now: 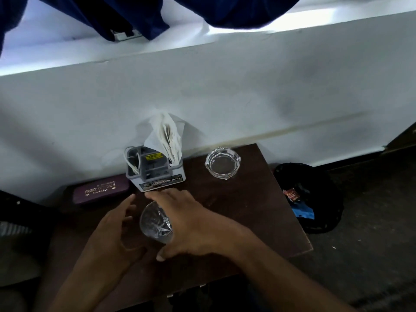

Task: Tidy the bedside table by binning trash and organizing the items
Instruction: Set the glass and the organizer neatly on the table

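Tabletop (236,212) of dark wood fills the lower centre of the frame, with a black bin (315,199) off its right edge holding wrappers. At the back stand a grey organizer box (157,176), a purple case (99,191) to its left and a glass ashtray (222,163) to its right. Lower centre, the right hand (191,224) wraps a clear drinking glass (155,224), fingers curled over its far side, thumb beneath. The left hand (112,228) hovers just beside it, fingers spread, touching nothing. The glass tilts toward the organizer, so the right hand should place it.
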`<state>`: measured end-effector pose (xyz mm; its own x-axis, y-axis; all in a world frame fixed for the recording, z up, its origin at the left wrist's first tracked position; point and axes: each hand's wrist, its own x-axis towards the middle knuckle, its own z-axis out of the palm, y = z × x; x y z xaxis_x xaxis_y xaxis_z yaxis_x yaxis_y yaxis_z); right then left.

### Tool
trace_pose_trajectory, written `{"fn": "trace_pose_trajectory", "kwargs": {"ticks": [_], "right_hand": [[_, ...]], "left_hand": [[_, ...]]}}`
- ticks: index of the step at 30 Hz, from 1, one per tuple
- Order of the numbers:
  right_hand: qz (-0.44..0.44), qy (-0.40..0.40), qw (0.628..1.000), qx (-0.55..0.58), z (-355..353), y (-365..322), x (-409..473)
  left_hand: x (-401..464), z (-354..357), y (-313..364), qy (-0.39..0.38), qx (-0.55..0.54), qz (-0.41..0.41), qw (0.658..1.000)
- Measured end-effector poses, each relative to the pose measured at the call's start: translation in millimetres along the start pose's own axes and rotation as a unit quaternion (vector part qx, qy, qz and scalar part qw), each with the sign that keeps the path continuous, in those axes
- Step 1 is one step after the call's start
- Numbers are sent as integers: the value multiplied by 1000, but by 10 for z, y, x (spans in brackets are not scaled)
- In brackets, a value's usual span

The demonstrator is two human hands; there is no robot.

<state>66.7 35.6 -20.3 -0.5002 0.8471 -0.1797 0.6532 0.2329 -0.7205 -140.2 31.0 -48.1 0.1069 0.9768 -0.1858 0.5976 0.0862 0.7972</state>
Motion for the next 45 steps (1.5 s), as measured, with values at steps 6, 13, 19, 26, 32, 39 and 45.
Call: {"fn": "trace_pose_trajectory", "kwargs": {"ticks": [6,13,19,26,32,39,45], "right_hand": [[11,46,999,8,284,90,128],[29,151,985,73,-180,255,73],[91,218,970,54,-842,561,58],[151,312,938,27,-1089,892,217],[182,294,938,32,-1061,1067,313],[201,292,935,29,-1023,1133,365],[226,224,945,-81,-1069,911,398]], "left_hand": [[-18,-80,-76,51,84,17,995],[48,-65,33,83,59,9,995],[54,3,170,95,12,15,995],[30,11,242,95,-8,29,995],[30,-3,148,141,-71,-1,987],[227,31,44,133,-122,-62,982],[524,63,11,102,-246,-113,957]]}}
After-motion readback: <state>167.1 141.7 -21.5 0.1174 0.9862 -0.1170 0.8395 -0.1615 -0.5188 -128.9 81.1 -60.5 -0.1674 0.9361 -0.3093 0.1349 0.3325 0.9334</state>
